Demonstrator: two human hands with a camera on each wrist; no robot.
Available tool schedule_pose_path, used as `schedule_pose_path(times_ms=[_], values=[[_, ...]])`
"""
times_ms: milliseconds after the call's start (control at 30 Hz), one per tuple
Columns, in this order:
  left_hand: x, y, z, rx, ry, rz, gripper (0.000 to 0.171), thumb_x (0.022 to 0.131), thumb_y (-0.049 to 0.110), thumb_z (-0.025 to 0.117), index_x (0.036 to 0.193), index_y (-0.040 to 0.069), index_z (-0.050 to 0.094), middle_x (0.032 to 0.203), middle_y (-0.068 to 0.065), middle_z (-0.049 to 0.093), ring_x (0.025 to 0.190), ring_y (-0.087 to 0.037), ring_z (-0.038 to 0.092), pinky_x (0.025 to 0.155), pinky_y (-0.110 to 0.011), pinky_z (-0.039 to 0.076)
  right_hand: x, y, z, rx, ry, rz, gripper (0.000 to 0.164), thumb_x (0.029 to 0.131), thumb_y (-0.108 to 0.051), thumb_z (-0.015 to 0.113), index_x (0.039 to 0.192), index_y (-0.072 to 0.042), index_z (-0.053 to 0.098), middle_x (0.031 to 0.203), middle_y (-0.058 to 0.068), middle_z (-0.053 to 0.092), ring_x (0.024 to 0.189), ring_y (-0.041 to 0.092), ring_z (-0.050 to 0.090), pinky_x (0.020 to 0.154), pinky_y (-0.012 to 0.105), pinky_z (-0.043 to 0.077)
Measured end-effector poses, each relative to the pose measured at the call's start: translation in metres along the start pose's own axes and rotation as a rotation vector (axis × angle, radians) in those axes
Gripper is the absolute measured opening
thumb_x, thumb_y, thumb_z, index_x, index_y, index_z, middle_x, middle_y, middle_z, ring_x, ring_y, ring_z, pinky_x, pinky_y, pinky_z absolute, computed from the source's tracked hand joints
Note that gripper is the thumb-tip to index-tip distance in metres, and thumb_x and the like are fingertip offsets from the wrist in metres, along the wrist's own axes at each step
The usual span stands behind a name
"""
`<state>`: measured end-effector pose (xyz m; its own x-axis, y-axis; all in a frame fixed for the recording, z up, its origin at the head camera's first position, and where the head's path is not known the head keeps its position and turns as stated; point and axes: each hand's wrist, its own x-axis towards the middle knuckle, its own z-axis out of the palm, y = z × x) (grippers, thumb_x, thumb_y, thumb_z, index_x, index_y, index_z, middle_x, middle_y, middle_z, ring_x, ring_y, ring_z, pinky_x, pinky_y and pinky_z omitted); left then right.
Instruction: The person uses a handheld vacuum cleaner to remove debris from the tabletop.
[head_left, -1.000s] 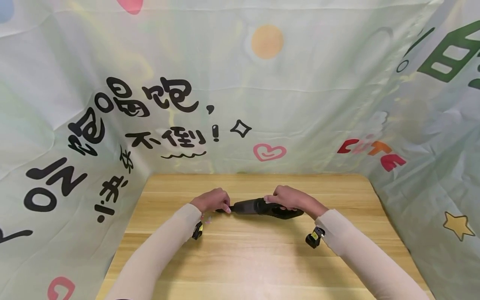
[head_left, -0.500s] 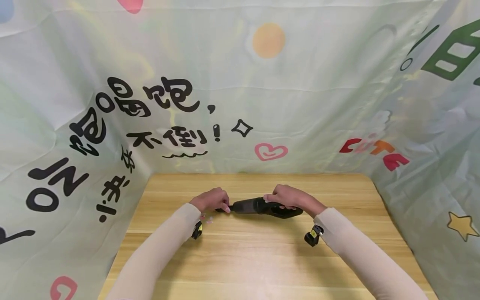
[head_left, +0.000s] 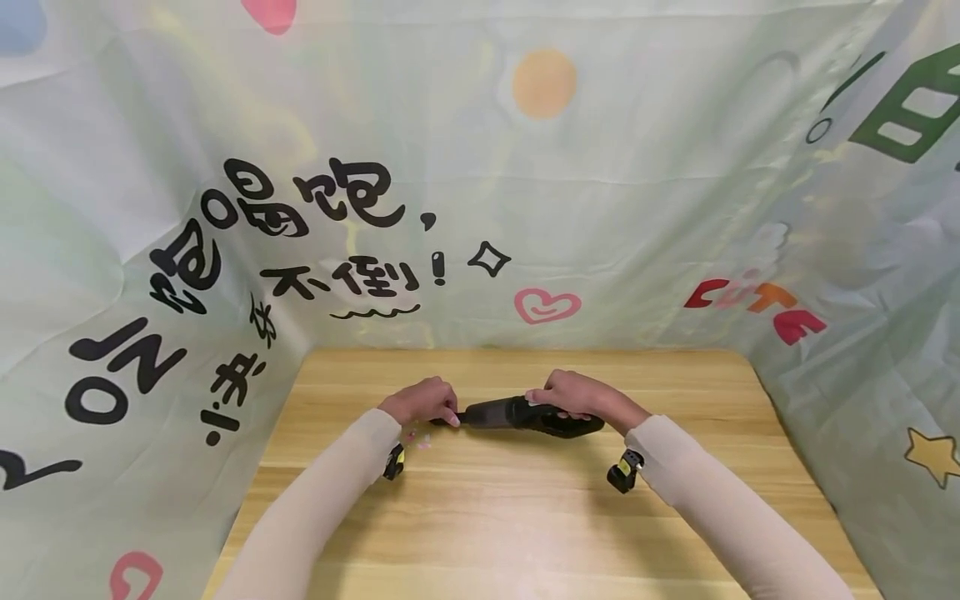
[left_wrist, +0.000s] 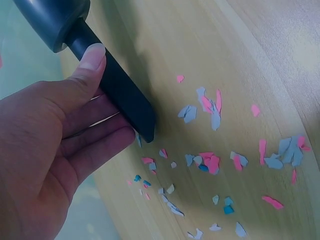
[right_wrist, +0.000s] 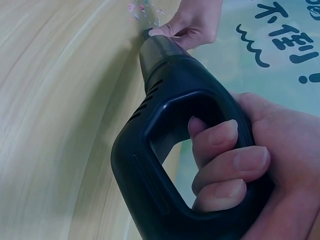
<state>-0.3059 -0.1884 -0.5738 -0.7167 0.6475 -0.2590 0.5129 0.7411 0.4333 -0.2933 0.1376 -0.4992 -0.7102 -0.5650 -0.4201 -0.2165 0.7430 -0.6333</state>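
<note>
A black handheld vacuum cleaner (head_left: pixel 491 414) lies across both hands over the table, its nozzle to the left. My right hand (head_left: pixel 577 395) grips its loop handle (right_wrist: pixel 135 170), fingers curled through the opening. At the other end, my left hand (head_left: pixel 426 401) pinches the narrow crevice nozzle (left_wrist: pixel 120 87), thumb on top and fingers beneath. The slanted nozzle tip points at scattered paper scraps (left_wrist: pixel 210 162) in pink, pale blue and teal. In the head view, the left hand and forearm partly cover the scraps.
A wooden table (head_left: pixel 510 517) spreads under both arms. Printed cloth (head_left: pixel 615 208) with lettering and drawings stands behind the table and along both sides. A small black camera (head_left: pixel 624 472) hangs at the right wrist, another camera (head_left: pixel 394 462) at the left.
Hands and vacuum cleaner hold nearly the same pose. The head view has shifted slightly, so the backdrop sits a little farther right.
</note>
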Motion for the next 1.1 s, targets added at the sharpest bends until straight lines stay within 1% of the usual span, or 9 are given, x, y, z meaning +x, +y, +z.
schedule_pose_path(times_ms=[167, 267, 400, 567, 733, 800, 867, 967, 1100], values=[[-0.003, -0.003, 0.0, -0.022, -0.003, -0.024, 0.014, 0.094, 0.028, 0.077, 0.092, 0.015, 0.083, 0.083, 0.004, 0.078, 0.062, -0.004, 0.054, 0.063, -0.022, 0.047, 0.003, -0.003, 0.002, 0.009, -0.002, -0.012, 0.059, 0.108, -0.044, 0.053, 0.059, -0.012, 0.057, 0.045, -0.005, 0.038, 0.035, 0.011, 0.031, 0.043, 0.026, 0.036], [-0.004, -0.006, 0.0, -0.022, 0.008, -0.023, 0.015, 0.094, 0.029, 0.077, 0.092, 0.015, 0.083, 0.083, 0.004, 0.078, 0.062, -0.002, 0.053, 0.063, -0.022, 0.047, 0.006, -0.006, 0.002, 0.003, 0.001, -0.006, 0.059, 0.108, -0.044, 0.053, 0.061, -0.01, 0.061, 0.045, -0.005, 0.037, 0.035, 0.011, 0.031, 0.043, 0.026, 0.036], [-0.007, -0.007, -0.003, -0.004, 0.025, -0.02, 0.016, 0.094, 0.029, 0.077, 0.093, 0.014, 0.083, 0.085, 0.004, 0.078, 0.063, -0.001, 0.053, 0.064, -0.021, 0.047, 0.009, -0.011, 0.0, -0.014, 0.003, 0.001, 0.058, 0.108, -0.044, 0.052, 0.066, -0.008, 0.067, 0.045, -0.004, 0.038, 0.035, 0.012, 0.031, 0.042, 0.026, 0.036], [-0.007, -0.009, -0.006, 0.011, 0.037, -0.026, 0.016, 0.093, 0.027, 0.077, 0.094, 0.012, 0.083, 0.087, 0.001, 0.079, 0.064, -0.003, 0.055, 0.066, -0.022, 0.049, 0.012, -0.013, 0.0, -0.022, 0.004, 0.009, 0.059, 0.109, -0.045, 0.051, 0.065, -0.008, 0.067, 0.045, -0.004, 0.038, 0.035, 0.011, 0.031, 0.042, 0.027, 0.037], [-0.004, -0.013, -0.004, -0.001, 0.04, -0.041, 0.017, 0.093, 0.028, 0.077, 0.095, 0.012, 0.083, 0.087, 0.001, 0.079, 0.064, -0.003, 0.056, 0.066, -0.023, 0.05, 0.014, -0.012, 0.0, -0.026, 0.012, 0.016, 0.056, 0.108, -0.046, 0.051, 0.073, -0.008, 0.071, 0.046, -0.004, 0.039, 0.036, 0.011, 0.032, 0.042, 0.027, 0.038], [-0.003, -0.014, -0.004, 0.0, 0.049, -0.034, 0.016, 0.093, 0.027, 0.077, 0.094, 0.012, 0.083, 0.086, 0.001, 0.079, 0.063, -0.003, 0.055, 0.065, -0.022, 0.049, 0.015, -0.011, 0.0, -0.029, 0.018, 0.021, 0.052, 0.108, -0.047, 0.052, 0.078, -0.009, 0.072, 0.047, -0.004, 0.04, 0.037, 0.012, 0.034, 0.043, 0.027, 0.039], [-0.002, -0.015, -0.004, 0.002, 0.06, -0.026, 0.016, 0.094, 0.027, 0.077, 0.094, 0.012, 0.083, 0.085, 0.002, 0.078, 0.063, -0.003, 0.053, 0.064, -0.022, 0.047, 0.016, -0.011, -0.001, -0.037, 0.023, 0.025, 0.052, 0.108, -0.048, 0.052, 0.08, -0.01, 0.073, 0.047, -0.003, 0.04, 0.037, 0.012, 0.034, 0.043, 0.027, 0.039], [0.0, -0.016, -0.004, 0.005, 0.077, -0.017, 0.016, 0.094, 0.027, 0.077, 0.094, 0.012, 0.084, 0.087, 0.002, 0.079, 0.064, -0.003, 0.054, 0.065, -0.022, 0.047, 0.016, -0.011, -0.002, -0.039, 0.03, 0.027, 0.051, 0.108, -0.048, 0.052, 0.079, -0.011, 0.073, 0.047, -0.003, 0.04, 0.036, 0.012, 0.034, 0.043, 0.027, 0.039], [0.001, -0.015, -0.004, -0.011, 0.087, -0.024, 0.016, 0.094, 0.026, 0.076, 0.096, 0.012, 0.084, 0.09, 0.001, 0.08, 0.066, -0.003, 0.058, 0.065, -0.023, 0.048, 0.015, -0.011, -0.004, -0.028, 0.026, 0.025, 0.057, 0.108, -0.046, 0.051, 0.071, -0.008, 0.071, 0.046, -0.004, 0.038, 0.036, 0.012, 0.032, 0.043, 0.027, 0.037]])
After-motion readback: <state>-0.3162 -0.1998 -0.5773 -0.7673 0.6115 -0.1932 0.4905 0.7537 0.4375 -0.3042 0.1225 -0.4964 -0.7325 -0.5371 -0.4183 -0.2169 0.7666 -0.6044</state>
